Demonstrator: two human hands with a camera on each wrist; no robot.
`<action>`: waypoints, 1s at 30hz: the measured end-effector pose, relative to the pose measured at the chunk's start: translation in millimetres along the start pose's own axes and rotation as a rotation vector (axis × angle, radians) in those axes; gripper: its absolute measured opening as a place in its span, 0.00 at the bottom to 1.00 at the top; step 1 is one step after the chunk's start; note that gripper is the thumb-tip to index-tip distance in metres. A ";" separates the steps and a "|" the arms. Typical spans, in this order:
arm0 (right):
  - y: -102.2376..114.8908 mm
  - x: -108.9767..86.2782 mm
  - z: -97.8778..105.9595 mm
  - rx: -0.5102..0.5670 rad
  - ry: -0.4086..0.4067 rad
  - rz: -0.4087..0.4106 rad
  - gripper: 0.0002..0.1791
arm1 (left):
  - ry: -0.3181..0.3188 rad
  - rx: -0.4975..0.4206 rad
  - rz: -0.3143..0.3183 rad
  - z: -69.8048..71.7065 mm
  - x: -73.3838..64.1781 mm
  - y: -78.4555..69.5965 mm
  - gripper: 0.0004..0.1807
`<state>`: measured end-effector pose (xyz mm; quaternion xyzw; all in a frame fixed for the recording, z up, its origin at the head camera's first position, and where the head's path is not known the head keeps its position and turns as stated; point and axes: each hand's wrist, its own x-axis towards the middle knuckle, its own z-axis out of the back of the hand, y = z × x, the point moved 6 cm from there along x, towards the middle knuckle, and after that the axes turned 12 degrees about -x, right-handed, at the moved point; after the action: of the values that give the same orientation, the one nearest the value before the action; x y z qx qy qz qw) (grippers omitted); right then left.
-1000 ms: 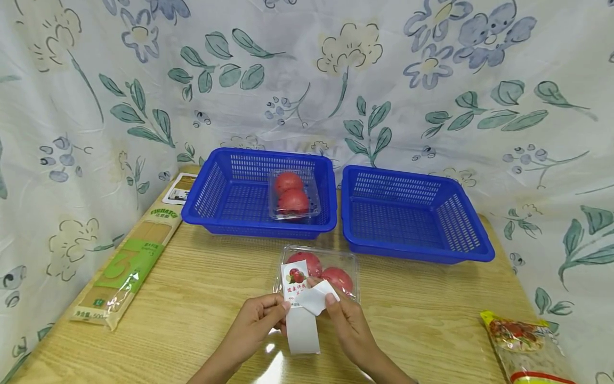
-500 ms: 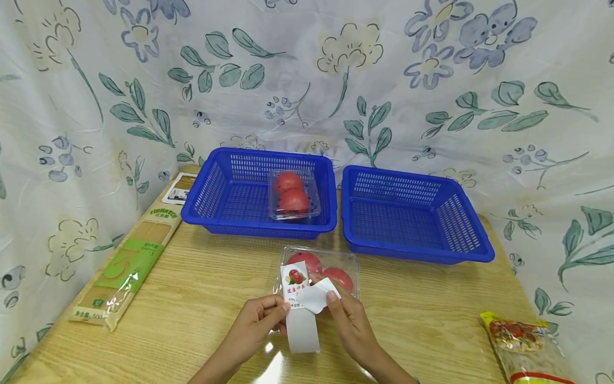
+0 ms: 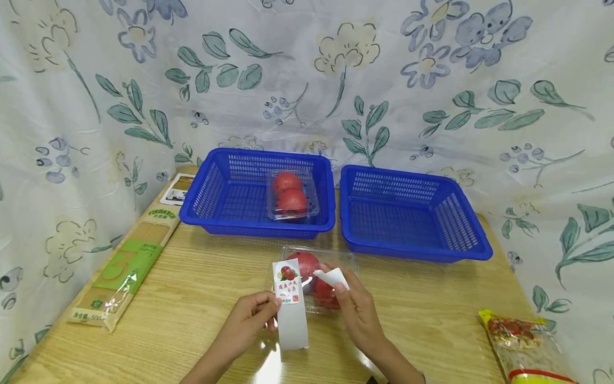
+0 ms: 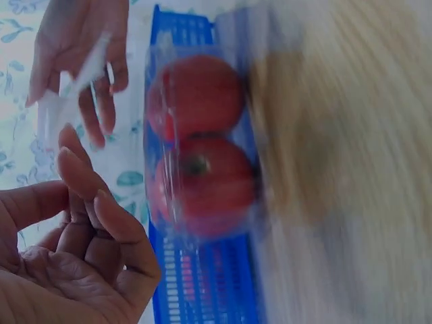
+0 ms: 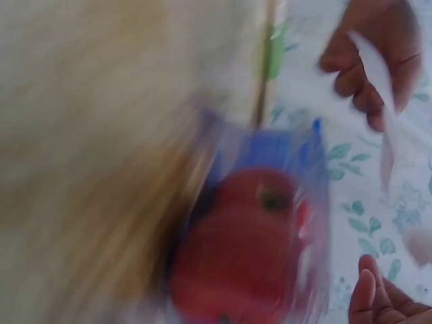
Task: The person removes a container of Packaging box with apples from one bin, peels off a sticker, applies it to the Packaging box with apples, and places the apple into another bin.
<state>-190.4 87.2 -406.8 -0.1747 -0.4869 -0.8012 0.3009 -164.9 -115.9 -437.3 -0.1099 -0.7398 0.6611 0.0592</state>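
In the head view my left hand (image 3: 247,322) pinches a white label strip (image 3: 293,328) whose upper end bears a printed apple label (image 3: 288,282). To the right, my right hand (image 3: 361,312) pinches a curled white sticker (image 3: 334,278), apart from the strip. Behind both hands a clear plastic box (image 3: 342,257) with two red apples (image 3: 303,264) stands on the table, partly covered by strip and sticker. In the left wrist view the apples (image 4: 202,182) blur through the lid; in the right wrist view the strip (image 5: 381,94) shows edge-on.
Two blue baskets stand behind; the left basket (image 3: 225,213) holds another clear box of apples (image 3: 290,200), the right basket (image 3: 398,224) shows a bare bottom. A spaghetti pack (image 3: 124,266) lies at left, another food bag (image 3: 523,341) at right. A floral curtain (image 3: 307,80) hangs behind.
The right hand has moved to the right with the white sticker, which has come away from the strip. My left hand and the strip have shifted slightly left. The apple box's lid appears shifted.
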 end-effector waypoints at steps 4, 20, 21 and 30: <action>0.9 1.4 4.1 -0.242 -0.061 0.219 0.16 | -0.012 0.044 0.025 17.2 2.6 1.0 0.15; -14.2 0.4 6.0 -0.753 -0.167 0.421 0.26 | -0.151 0.255 0.187 77.3 13.4 26.2 0.09; -14.6 0.5 6.3 -0.768 -0.170 0.427 0.26 | -0.154 0.277 0.193 78.2 13.8 27.8 0.08; -19.1 1.5 11.1 -0.796 -0.194 0.387 0.29 | -0.254 0.628 0.232 86.7 14.2 31.4 0.08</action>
<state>-204.1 103.1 -413.7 -0.4388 -0.1254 -0.8350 0.3074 -196.2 -193.0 -479.6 -0.0865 -0.4848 0.8668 -0.0776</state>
